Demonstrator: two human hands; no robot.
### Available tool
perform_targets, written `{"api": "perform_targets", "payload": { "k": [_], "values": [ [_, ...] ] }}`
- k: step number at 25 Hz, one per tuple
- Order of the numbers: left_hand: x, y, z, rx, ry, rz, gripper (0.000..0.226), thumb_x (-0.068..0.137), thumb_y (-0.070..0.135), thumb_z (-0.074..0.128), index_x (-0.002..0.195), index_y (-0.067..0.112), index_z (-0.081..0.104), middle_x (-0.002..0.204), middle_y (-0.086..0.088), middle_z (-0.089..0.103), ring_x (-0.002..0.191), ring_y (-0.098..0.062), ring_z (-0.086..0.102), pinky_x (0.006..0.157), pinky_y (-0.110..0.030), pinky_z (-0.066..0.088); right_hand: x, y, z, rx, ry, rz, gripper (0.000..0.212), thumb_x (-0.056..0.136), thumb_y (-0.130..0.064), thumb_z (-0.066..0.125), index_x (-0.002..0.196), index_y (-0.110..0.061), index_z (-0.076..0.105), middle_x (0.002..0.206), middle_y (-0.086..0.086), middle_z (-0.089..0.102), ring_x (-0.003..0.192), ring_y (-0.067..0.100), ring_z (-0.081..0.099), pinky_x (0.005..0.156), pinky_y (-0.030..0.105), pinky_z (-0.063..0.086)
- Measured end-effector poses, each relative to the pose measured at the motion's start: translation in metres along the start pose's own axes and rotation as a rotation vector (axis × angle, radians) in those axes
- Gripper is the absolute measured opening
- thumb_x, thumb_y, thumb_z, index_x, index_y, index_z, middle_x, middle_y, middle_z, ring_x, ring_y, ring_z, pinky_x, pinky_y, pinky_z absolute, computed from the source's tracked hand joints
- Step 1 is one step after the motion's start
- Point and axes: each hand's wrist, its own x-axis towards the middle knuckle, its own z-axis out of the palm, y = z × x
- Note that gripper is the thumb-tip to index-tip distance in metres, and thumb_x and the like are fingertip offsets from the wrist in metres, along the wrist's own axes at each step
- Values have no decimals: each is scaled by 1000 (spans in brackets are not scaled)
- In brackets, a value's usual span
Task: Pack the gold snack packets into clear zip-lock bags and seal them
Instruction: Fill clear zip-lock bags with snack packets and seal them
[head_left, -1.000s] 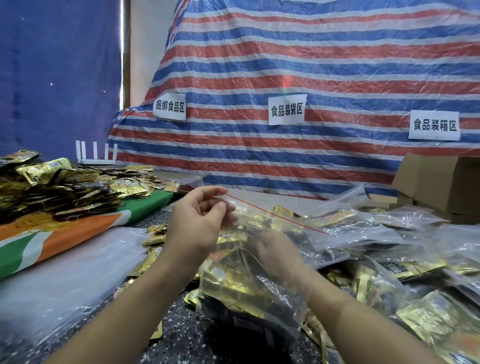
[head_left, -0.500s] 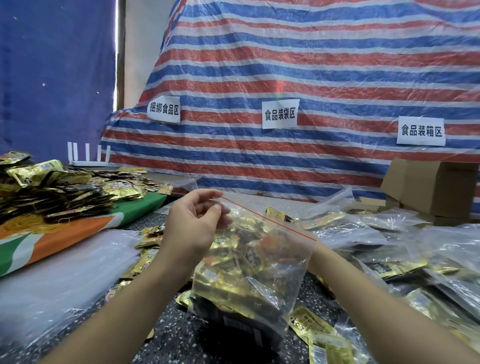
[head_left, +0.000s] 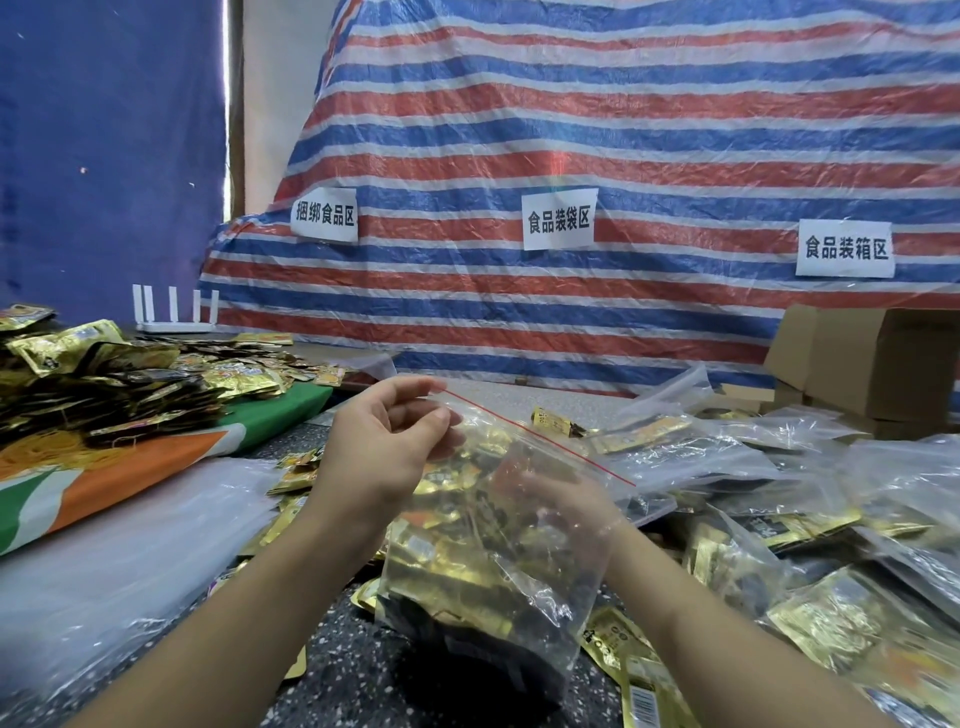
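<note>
A heap of loose gold foil snack packets (head_left: 104, 379) is piled at the far left of the dark speckled worktop (head_left: 358, 670). The top corner of the clear zip-lock bag (head_left: 498, 545) with its red seal strip is pinched by the left hand (head_left: 384, 447). Inside the packet-filled bag, the right hand (head_left: 563, 506) is seen blurred through the plastic; its grip cannot be told.

A red, white and blue striped plastic tarpaulin (head_left: 597, 130) fills the back, with three white paper signs (head_left: 558, 219) stuck on it. At left hangs a dark blue cloth (head_left: 104, 130), daylight showing at its edge. The speckled dark stone worktop (head_left: 363, 675) lies below.
</note>
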Motion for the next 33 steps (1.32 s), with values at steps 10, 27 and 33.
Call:
{"api": "perform_targets", "payload": {
  "k": [10,27,33],
  "values": [
    [1,1,-3,-27,2,-3,22,88,-6,64,101,12,67,74,-2,72,69,-17,72,64,-20,56,-13,-32,7,121,-32,-179,43,94,-30,64,119,5,63,112,25,69,99,37,70,65,38,60],
    [0,11,4,-52,39,17,23,87,-7,63,100,12,66,80,-7,73,70,-17,73,61,-19,55,-98,-153,-32,390,-141,-531,50,87,-39,61,119,0,57,105,17,74,94,28,73,70,38,60],
    [1,9,2,-56,46,27,21,87,-7,65,102,8,66,80,-8,73,71,-19,73,62,-20,56,-101,-142,-30,141,-191,-542,54,86,-40,62,124,-3,58,112,17,72,103,32,71,73,43,60]
  ]
}}
